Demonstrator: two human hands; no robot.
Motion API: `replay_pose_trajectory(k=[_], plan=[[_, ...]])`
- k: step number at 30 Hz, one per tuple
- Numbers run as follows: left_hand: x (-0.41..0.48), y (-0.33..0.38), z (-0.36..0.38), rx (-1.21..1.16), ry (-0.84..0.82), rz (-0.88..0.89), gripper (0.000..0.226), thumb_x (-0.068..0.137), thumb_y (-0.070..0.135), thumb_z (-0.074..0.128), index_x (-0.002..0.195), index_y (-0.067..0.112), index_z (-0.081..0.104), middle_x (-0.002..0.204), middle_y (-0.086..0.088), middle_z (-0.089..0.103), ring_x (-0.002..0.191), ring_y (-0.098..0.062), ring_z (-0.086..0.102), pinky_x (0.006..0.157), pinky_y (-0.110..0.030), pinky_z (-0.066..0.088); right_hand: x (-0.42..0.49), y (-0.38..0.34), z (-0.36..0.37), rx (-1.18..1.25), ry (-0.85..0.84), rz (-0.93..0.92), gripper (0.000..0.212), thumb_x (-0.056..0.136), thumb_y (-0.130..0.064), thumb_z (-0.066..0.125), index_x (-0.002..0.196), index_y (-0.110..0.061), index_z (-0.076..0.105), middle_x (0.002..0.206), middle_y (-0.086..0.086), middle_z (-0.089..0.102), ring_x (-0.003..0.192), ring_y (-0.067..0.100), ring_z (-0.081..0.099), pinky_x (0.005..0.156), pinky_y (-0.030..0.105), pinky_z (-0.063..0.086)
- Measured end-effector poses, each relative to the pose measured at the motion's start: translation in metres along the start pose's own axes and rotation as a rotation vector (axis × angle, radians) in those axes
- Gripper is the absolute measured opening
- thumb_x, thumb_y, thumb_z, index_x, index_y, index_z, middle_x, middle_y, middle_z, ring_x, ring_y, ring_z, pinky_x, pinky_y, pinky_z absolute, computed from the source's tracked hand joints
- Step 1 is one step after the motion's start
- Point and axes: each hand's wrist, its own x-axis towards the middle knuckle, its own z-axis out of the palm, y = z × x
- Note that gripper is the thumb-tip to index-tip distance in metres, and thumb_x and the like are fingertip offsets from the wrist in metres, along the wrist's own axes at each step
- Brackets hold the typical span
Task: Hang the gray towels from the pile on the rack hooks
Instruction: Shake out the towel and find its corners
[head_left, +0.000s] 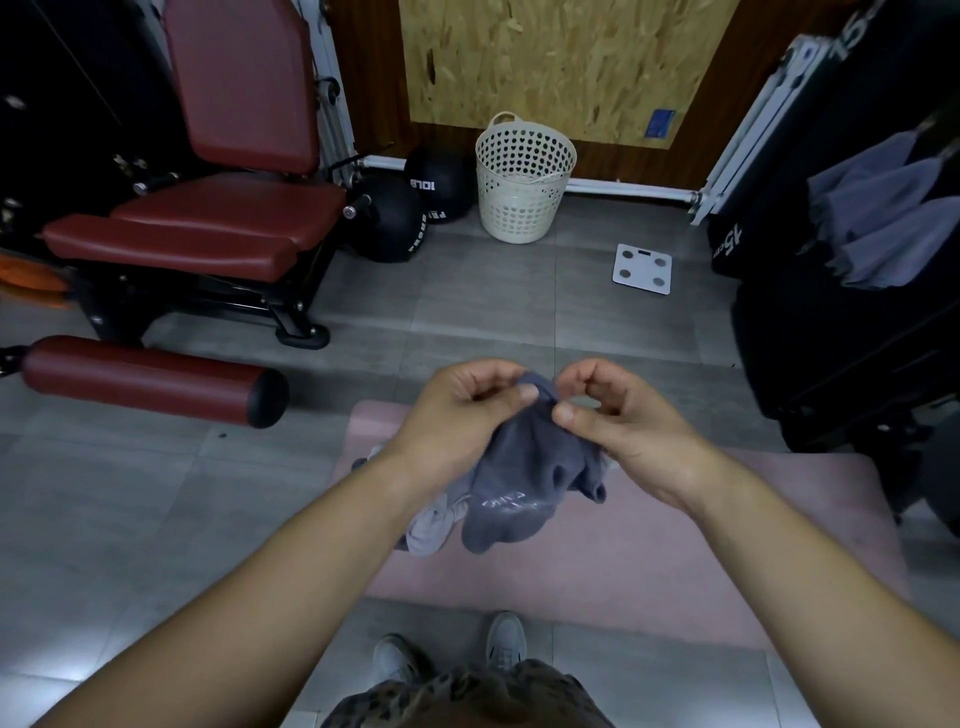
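Towel (524, 467), gray, ctr frame: top edge pinched by L hand (457, 415) & R hand (634, 426), above pink mat (675, 551); more gray towels (883, 223) hang at right edge.

Floor (493, 312): gray rectangular tiles, with a pink mat (675, 545) laid flat on them. Rear wall (363, 78): dark wood panelling carrying a sheet of chipboard (561, 57) with a small blue label (661, 123) at its lower right corner. A white pipe (623, 188) runs along the wall base to a white radiator (753, 130). Left: exercise machine (228, 208) with red padded seat and backrest, plus a red roller pad (145, 379) in front. Beside it: two black medicine balls (389, 223), then a cream perforated basket (522, 182). A white bathroom scale (642, 268) lies on the tiles. Lighting: dim, even.
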Motion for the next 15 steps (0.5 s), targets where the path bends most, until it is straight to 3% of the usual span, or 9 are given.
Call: replay_pose_trajectory(k=[3,6,9,11,15], plan=[[0.013,0.010,-0.009,-0.140,0.104,0.020,0.013,0.096,0.001,0.059,0.091,0.010,0.067,0.085,-0.006,0.067,0.080,-0.015,0.060,0.081,-0.029,0.049,0.003,0.008,-0.008,-0.330,0.010,-0.024,0.032,0.078,-0.030,0.084,0.097,-0.019,0.061,0.090,-0.007,0.068,0.076,0.008,0.063,0.069,0.025,0.052],[0.028,0.023,-0.022,-0.212,0.208,0.086,0.008,0.098,0.002,0.055,0.103,0.004,0.062,0.090,-0.013,0.060,0.075,-0.014,0.056,0.071,-0.021,0.049,0.000,0.029,-0.017,-0.368,-0.065,0.114,0.042,0.079,-0.037,0.079,0.100,-0.004,0.065,0.090,0.008,0.071,0.081,0.013,0.064,0.072,0.036,0.054],[0.040,0.029,-0.040,-0.183,0.291,0.142,0.010,0.098,0.003,0.055,0.096,0.009,0.063,0.080,-0.002,0.064,0.069,-0.009,0.056,0.065,-0.019,0.047,-0.005,0.058,-0.030,-0.476,-0.155,0.288,0.040,0.079,-0.047,0.074,0.097,-0.012,0.072,0.091,0.005,0.075,0.086,0.015,0.068,0.081,0.041,0.056],[0.044,0.028,-0.054,-0.124,0.333,0.171,0.017,0.098,0.005,0.056,0.088,0.016,0.065,0.074,0.006,0.066,0.068,-0.007,0.055,0.065,-0.019,0.044,-0.008,0.074,-0.039,-0.565,-0.217,0.389,0.029,0.082,-0.049,0.073,0.091,-0.021,0.073,0.086,-0.006,0.075,0.085,0.012,0.068,0.082,0.036,0.056],[0.045,0.026,-0.078,-0.053,0.447,0.202,0.020,0.101,0.009,0.053,0.087,0.019,0.063,0.079,0.000,0.062,0.068,-0.009,0.054,0.061,-0.018,0.046,-0.019,0.095,-0.056,-0.875,-0.329,0.535,0.024,0.082,-0.056,0.067,0.084,-0.033,0.062,0.084,-0.015,0.067,0.078,0.005,0.062,0.071,0.022,0.051]])
